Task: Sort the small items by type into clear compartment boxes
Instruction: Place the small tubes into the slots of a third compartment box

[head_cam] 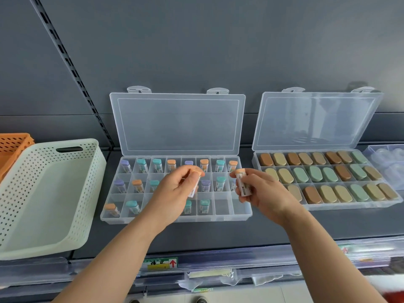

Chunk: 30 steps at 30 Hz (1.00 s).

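Note:
A clear compartment box (175,217) lies open on the shelf, its lid (178,124) leaning on the back wall. Small capped tubes stand in many compartments: purple (125,165), teal (142,165) and orange (137,185) caps. My left hand (175,193) hovers over the box's middle, shut on an orange-capped tube (195,184). My right hand (260,191) is over the box's right end, shut on another orange-capped tube (243,182). Two compartments at the front right hold nothing. A second open clear box (354,204) to the right is filled with oval tins (314,173) in brown, tan and green.
A pale perforated basket (43,193) sits at the left, with an orange basket (13,145) behind it. Another clear container (389,162) is at the far right. The shelf's front edge carries price-tag strips (161,263). A slotted upright (72,71) runs up the grey back wall.

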Each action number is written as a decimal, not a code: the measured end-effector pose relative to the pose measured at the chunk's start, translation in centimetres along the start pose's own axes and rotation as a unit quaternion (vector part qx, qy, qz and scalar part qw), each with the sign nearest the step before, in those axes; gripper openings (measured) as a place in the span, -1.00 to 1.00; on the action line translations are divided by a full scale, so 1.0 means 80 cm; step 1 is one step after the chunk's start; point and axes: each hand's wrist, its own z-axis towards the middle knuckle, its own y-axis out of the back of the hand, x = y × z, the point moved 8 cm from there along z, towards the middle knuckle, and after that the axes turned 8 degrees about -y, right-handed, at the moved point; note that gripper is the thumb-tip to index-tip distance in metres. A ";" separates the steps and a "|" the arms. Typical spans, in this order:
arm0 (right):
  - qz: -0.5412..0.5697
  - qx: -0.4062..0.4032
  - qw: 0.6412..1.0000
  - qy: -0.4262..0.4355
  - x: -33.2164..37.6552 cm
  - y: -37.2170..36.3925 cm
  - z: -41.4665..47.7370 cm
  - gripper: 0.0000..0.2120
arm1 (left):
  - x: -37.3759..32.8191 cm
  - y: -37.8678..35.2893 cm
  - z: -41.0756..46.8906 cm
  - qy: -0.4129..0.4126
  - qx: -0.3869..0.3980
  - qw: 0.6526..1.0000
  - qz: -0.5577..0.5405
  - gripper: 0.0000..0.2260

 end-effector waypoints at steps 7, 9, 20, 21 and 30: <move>0.083 -0.020 0.996 -0.001 -0.011 0.016 -0.005 -0.89 | -0.004 -0.030 0.021 -0.048 -0.003 0.997 0.067 -0.92; 0.058 -0.047 0.997 0.016 -0.010 0.024 -0.008 -0.92 | 0.000 -0.039 0.024 -0.059 0.005 0.989 0.137 -0.92; -0.028 -0.101 0.990 0.091 -0.005 0.042 -0.010 -0.91 | -0.008 -0.074 0.028 -0.152 0.043 0.905 0.394 -0.86; -0.035 -0.107 0.989 0.093 -0.004 0.042 -0.010 -0.90 | -0.007 -0.075 0.027 -0.151 0.044 0.904 0.397 -0.85; -0.125 -0.131 0.975 0.127 -0.004 0.037 -0.006 -0.90 | 0.002 -0.086 0.026 -0.149 0.065 0.892 0.423 -0.83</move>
